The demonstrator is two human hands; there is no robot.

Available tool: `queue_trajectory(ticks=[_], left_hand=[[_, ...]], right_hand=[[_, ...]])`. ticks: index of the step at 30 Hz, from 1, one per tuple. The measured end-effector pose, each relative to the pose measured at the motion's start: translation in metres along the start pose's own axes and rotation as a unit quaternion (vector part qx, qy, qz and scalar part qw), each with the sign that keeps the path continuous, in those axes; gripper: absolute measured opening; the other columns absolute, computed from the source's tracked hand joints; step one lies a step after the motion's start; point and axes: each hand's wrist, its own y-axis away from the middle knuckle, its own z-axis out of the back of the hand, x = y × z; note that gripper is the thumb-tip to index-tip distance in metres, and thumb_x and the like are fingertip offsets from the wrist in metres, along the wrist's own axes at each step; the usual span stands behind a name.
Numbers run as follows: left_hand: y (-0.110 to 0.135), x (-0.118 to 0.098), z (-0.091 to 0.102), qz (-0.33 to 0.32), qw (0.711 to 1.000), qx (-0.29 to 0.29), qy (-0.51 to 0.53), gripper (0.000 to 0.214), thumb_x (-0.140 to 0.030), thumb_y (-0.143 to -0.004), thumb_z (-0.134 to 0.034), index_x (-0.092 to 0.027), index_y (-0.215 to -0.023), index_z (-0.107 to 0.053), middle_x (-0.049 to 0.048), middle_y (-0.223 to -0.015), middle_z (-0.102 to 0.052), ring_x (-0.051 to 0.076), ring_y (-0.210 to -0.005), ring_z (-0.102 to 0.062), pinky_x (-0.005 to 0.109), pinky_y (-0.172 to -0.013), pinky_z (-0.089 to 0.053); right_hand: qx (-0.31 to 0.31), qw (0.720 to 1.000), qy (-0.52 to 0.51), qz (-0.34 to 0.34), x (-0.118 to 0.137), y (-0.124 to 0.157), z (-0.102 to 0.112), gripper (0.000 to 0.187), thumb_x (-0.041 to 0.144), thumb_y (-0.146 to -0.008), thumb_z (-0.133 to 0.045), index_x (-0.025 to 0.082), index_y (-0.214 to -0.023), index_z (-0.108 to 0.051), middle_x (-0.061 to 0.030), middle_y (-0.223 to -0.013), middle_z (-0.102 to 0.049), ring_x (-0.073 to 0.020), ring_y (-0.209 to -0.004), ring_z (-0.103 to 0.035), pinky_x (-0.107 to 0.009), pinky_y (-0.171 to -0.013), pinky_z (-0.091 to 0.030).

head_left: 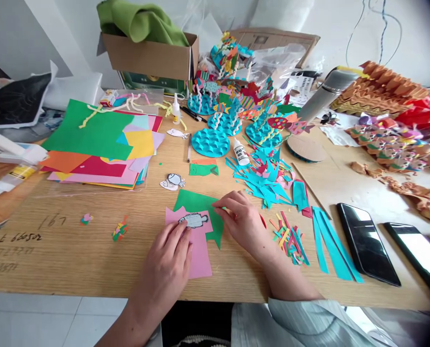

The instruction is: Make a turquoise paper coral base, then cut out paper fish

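Observation:
My left hand (pixel 171 255) lies with its fingers stretched flat on a pink sheet of paper (pixel 199 258). Its fingertips touch a white paper fish cut-out (pixel 195 220) with black drawn lines, which rests on the pink sheet. Beneath is a green piece of paper (pixel 196 199) with a jagged lower right edge. My right hand (pixel 242 221) is closed, thumb and forefinger pinched together at the green paper's right edge; what they hold, if anything, is hidden. A small red object (pixel 262 221) shows beside that hand, partly covered.
Coloured paper sheets (pixel 92 130) are stacked at left. Beyond my hands lie a green paper fish (pixel 204 169), a blue egg-tray disc (pixel 210 143) and a glue bottle (pixel 241 152). Blue scraps (pixel 260 180), thin coloured strips (pixel 290 241) and two phones (pixel 367 243) are at right.

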Motion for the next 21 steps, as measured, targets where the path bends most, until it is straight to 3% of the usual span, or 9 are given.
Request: queue_trajectory(ticks=[5, 21], left_hand=[[0.0003, 0.0004, 0.0002, -0.007, 1.000, 0.004, -0.011, 0.029, -0.010, -0.091, -0.053, -0.005, -0.119, -0.061, 0.0165, -0.120, -0.065, 0.029, -0.113, -0.055, 0.045, -0.097, -0.052], [0.0012, 0.0009, 0.0002, -0.007, 1.000, 0.004, 0.000, 0.031, -0.009, -0.090, -0.054, -0.005, -0.121, -0.060, 0.0158, -0.120, -0.065, 0.028, -0.113, -0.056, 0.045, -0.097, -0.052]], right_hand=[[0.079, 0.997, 0.007, 0.016, 0.0035, 0.0025, -0.0050, 0.009, 0.019, -0.089, -0.065, 0.021, -0.095, -0.072, -0.0067, -0.089, -0.061, -0.0218, -0.090, -0.054, -0.035, -0.076, -0.049], [0.101, 0.994, 0.025, 0.035, 0.0014, 0.0032, -0.0093, 0.012, 0.019, -0.091, -0.061, 0.020, -0.095, -0.072, -0.0076, -0.089, -0.061, -0.0226, -0.089, -0.052, -0.037, -0.078, -0.049]])
